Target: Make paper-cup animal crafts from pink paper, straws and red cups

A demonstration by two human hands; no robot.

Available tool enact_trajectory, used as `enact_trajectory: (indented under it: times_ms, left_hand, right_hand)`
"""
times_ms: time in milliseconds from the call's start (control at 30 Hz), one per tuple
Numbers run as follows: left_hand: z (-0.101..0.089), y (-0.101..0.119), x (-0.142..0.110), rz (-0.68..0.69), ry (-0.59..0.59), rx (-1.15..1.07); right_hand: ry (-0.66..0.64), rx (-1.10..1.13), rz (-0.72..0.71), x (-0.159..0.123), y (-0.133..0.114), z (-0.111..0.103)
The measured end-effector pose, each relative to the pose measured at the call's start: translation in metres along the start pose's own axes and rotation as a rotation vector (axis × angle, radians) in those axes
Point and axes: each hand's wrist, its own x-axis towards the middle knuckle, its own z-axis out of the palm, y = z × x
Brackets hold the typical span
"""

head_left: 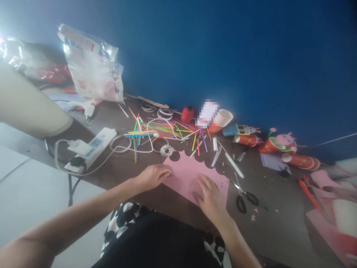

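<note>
A sheet of pink paper (182, 176) with scalloped cut-outs along its far edge lies on the dark table in front of me. At its left edge, my left hand (153, 177) has its fingers together on the paper, seemingly pinching it. My right hand (208, 191) rests on the right part of the sheet, fingers spread. Just right of the paper sit scissors (245, 195) with black handles, blades apart. Small pink scraps (253, 217) are scattered near them. A white ring-shaped spool (166, 150) stands close to the sheet's far left corner.
Colored sticks (164, 128) are heaped behind the paper. A power strip (93, 149) with a white cable is on the left. Red paper cups (247, 140) and cup crafts line the back right. A red-handled cutter (309, 193) lies far right. A glue gun (89, 108) rests behind the strip.
</note>
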Motion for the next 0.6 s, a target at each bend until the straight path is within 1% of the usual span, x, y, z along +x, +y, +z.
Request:
enact_trajectory:
  times_ms: [100, 200, 267, 367, 433, 500, 600]
  left_hand:
    - [0.000, -0.005, 0.000, 0.010, 0.031, -0.010]
    - [0.001, -0.008, 0.003, 0.019, 0.061, -0.004]
    - [0.004, -0.006, 0.001, 0.076, 0.039, 0.006]
    - [0.011, 0.001, -0.005, 0.195, -0.020, 0.037]
    - [0.010, 0.005, -0.009, 0.225, -0.040, 0.047]
    - [0.003, 0.006, -0.008, 0.198, -0.040, 0.046]
    - [-0.019, 0.001, 0.002, 0.113, 0.001, 0.110]
  right_hand:
    - [-0.005, 0.002, -0.018, 0.007, -0.008, 0.001]
    - [-0.022, 0.004, -0.059, 0.021, -0.021, 0.002]
    - [-0.023, 0.002, -0.082, 0.032, -0.028, 0.004]
    - [-0.026, 0.000, -0.134, 0.047, -0.032, 0.011]
    - [-0.057, -0.005, -0.185, 0.055, -0.032, 0.018]
    - [-0.086, -0.019, -0.205, 0.060, -0.032, 0.024]
    - [-0.084, -0.047, -0.185, 0.064, -0.032, 0.030]
